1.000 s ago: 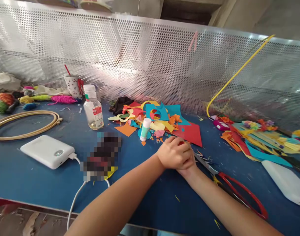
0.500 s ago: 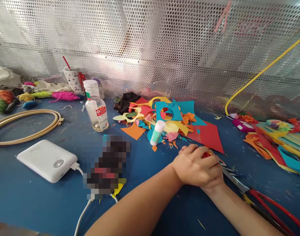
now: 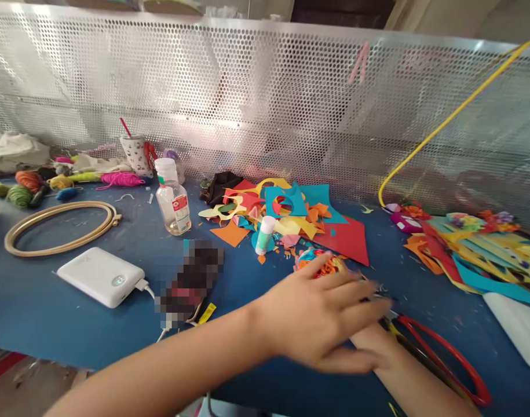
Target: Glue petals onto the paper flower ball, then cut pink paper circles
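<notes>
My left hand (image 3: 319, 318) is spread open, palm down, above my right hand (image 3: 361, 337). It hides most of the right hand, whose wrist and heel show below it. Just past my left fingers a bundle of small curled pieces (image 3: 320, 263), orange, red, yellow and blue and apparently paper, shows in my right hand. How the right fingers sit around it is hidden. Red-handled scissors (image 3: 453, 353) lie beside my right forearm, partly covered by it. A glue stick (image 3: 265, 236) with a white cap stands upright beyond my hands.
Cut coloured paper (image 3: 286, 202) is heaped at the back middle, with more paper strips (image 3: 477, 237) at right. A clear bottle (image 3: 173, 200), a white power bank (image 3: 102, 275) cabled to a blurred phone (image 3: 193, 275), and a wooden embroidery hoop (image 3: 60, 223) occupy the left.
My hands were clasped together over something red; now the left has lifted off and opened, moving left. More of the colourful bundle shows. The view has tilted up and shifted right.
</notes>
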Demonstrator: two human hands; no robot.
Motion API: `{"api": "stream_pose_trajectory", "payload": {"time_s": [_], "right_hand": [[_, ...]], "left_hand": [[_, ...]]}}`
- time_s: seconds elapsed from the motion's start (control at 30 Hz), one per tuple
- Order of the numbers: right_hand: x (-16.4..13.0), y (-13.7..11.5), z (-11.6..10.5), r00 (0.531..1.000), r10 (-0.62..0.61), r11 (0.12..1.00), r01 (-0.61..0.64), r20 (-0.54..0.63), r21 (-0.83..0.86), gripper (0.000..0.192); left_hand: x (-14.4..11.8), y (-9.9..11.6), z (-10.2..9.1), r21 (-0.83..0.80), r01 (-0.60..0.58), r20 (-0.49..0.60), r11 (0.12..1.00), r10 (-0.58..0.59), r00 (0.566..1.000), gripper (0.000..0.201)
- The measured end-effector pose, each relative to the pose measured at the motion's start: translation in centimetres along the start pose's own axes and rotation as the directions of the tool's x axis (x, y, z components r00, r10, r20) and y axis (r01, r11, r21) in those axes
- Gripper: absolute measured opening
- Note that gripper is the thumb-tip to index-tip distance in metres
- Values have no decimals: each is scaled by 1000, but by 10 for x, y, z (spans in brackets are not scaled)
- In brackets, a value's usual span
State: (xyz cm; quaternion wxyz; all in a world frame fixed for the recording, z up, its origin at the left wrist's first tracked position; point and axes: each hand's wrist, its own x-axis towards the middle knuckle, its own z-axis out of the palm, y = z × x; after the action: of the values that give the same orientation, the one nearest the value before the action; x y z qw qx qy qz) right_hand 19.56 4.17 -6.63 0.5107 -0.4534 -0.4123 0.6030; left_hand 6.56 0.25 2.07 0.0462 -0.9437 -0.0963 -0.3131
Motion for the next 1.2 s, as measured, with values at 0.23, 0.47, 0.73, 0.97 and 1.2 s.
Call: {"api": "stream_pose_trajectory", "payload": {"time_s": [0.23, 0.47, 0.73, 0.97, 1.2], "right_hand": [[6, -18, -26, 998, 29, 938, -44, 48, 343, 27], [6, -17, -30, 982, 155, 825, -191, 112, 532, 16], [7, -20, -29, 954, 242, 796, -298, 176, 526, 18], [8, -20, -26, 952, 294, 788, -294, 88, 542, 14], [6, -22, -24, 953, 273, 813, -302, 134, 498, 17]], "left_hand": [[-136, -63, -79, 240, 780, 129, 578, -815, 565, 47], [-157, -83, -68, 211, 853, 253, 477, -870, 424, 51], [-177, -50, -90, 93, 917, 306, 387, -888, 344, 54], [-164, -67, -82, 159, 918, 298, 364, -904, 307, 58], [-156, -75, -84, 189, 877, 350, 442, -864, 361, 47]]}}
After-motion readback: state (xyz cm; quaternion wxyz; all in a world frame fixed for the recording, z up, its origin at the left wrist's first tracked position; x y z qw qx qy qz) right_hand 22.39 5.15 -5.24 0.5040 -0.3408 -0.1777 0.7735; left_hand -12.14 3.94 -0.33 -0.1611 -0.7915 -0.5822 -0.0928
